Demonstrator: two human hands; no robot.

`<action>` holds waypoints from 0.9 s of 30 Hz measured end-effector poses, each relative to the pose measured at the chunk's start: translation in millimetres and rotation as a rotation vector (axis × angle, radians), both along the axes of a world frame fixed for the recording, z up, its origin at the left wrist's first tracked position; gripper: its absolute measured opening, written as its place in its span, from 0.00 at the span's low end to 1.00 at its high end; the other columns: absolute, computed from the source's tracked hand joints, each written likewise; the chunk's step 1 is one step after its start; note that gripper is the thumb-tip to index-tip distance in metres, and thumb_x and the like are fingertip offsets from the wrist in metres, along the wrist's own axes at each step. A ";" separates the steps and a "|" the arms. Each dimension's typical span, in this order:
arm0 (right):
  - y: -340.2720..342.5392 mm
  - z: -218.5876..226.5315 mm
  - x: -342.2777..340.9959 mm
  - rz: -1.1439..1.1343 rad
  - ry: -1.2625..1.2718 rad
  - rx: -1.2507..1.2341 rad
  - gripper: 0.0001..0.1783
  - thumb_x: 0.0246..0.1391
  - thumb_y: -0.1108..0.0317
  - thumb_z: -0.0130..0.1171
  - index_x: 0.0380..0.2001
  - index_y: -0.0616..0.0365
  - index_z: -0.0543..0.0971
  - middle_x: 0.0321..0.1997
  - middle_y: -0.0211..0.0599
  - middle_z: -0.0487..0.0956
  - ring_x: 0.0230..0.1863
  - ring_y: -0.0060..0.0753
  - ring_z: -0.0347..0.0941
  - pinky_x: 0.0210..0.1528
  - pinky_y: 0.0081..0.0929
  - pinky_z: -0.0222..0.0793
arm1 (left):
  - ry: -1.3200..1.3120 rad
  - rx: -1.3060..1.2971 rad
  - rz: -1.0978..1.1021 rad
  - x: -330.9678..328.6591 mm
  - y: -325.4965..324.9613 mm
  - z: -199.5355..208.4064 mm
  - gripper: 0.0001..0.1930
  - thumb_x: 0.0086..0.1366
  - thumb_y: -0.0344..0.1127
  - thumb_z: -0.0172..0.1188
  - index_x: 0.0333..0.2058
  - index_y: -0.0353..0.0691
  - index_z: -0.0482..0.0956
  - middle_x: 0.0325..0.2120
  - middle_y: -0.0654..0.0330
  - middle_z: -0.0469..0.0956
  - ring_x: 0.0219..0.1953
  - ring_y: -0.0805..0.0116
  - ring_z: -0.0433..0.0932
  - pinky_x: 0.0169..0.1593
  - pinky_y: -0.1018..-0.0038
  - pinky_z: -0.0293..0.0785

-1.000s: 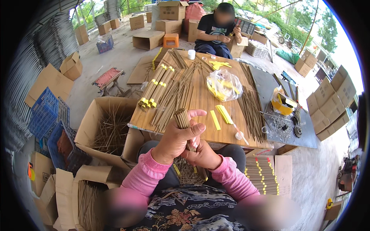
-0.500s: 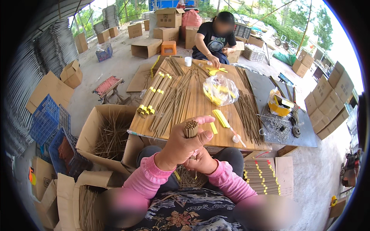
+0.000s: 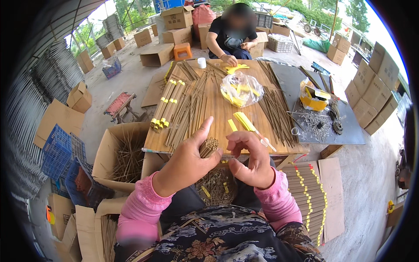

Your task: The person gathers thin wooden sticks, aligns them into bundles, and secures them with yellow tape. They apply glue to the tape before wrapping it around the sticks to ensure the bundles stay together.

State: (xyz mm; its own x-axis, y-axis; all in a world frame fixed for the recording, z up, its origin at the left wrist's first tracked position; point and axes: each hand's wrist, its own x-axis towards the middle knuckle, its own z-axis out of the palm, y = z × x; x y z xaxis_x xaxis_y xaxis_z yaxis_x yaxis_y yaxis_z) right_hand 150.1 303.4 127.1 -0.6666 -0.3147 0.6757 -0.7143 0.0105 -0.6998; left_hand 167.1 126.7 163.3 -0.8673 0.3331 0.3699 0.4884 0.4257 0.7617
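My left hand (image 3: 185, 162) is wrapped round a bundle of thin brown incense sticks (image 3: 210, 146), whose cut ends show between thumb and fingers. Just right of it, apart from the bundle, is my right hand (image 3: 252, 160); its fingers are curled but apart and nothing shows in them. Beyond the hands, yellow paper strips (image 3: 244, 121) lie on the wooden table (image 3: 218, 118), beside a flat pale stick. Loose incense sticks (image 3: 190, 115) spread over the table's left half. Several finished bundles (image 3: 166, 105) with yellow bands lie at its left edge.
A co-worker (image 3: 235, 37) sits across the table, one hand at yellow strips. A plastic bag (image 3: 242, 89) of strips sits mid-table. Right stands a grey board (image 3: 325, 131) with a yellow box. A carton (image 3: 104, 153) of sticks is left; banded bundles (image 3: 307, 192) lie on cardboard at right.
My right hand has come off the lower part of the bundle and moved up and right. My left hand still holds the bundle, now lower and tilted. The view has shifted slightly.
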 end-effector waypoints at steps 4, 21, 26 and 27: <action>6.9 2.8 5.5 -0.087 -0.051 0.129 0.26 0.38 0.58 0.65 0.38 0.61 0.68 0.19 0.31 0.68 0.16 0.24 0.65 0.20 0.21 0.62 | -0.105 -0.048 -0.021 -0.6 9.2 -18.4 0.33 0.53 0.28 0.58 0.56 0.27 0.53 0.40 0.47 0.72 0.42 0.70 0.72 0.45 0.76 0.68; 3.2 -46.3 3.2 0.299 -0.533 -0.115 0.09 0.55 0.68 0.50 0.27 0.63 0.69 0.19 0.34 0.75 0.21 0.23 0.76 0.20 0.17 0.68 | -1.009 0.474 -0.311 11.1 10.9 -48.4 0.10 0.63 0.35 0.44 0.40 0.36 0.65 0.25 0.65 0.67 0.22 0.83 0.62 0.24 0.86 0.61; -2.4 -50.5 0.7 0.347 -0.562 -0.121 0.10 0.58 0.67 0.46 0.27 0.65 0.68 0.21 0.34 0.75 0.22 0.24 0.76 0.20 0.16 0.68 | -0.973 0.480 -0.327 15.2 5.7 -54.7 0.13 0.67 0.41 0.39 0.39 0.37 0.65 0.24 0.66 0.66 0.21 0.84 0.61 0.24 0.88 0.59; -3.2 -47.8 0.2 0.320 -0.534 -0.076 0.11 0.58 0.67 0.46 0.27 0.65 0.68 0.21 0.34 0.75 0.22 0.24 0.76 0.21 0.16 0.68 | -0.980 0.485 -0.307 15.3 4.0 -57.6 0.14 0.67 0.42 0.40 0.40 0.36 0.65 0.25 0.65 0.66 0.21 0.83 0.61 0.24 0.88 0.59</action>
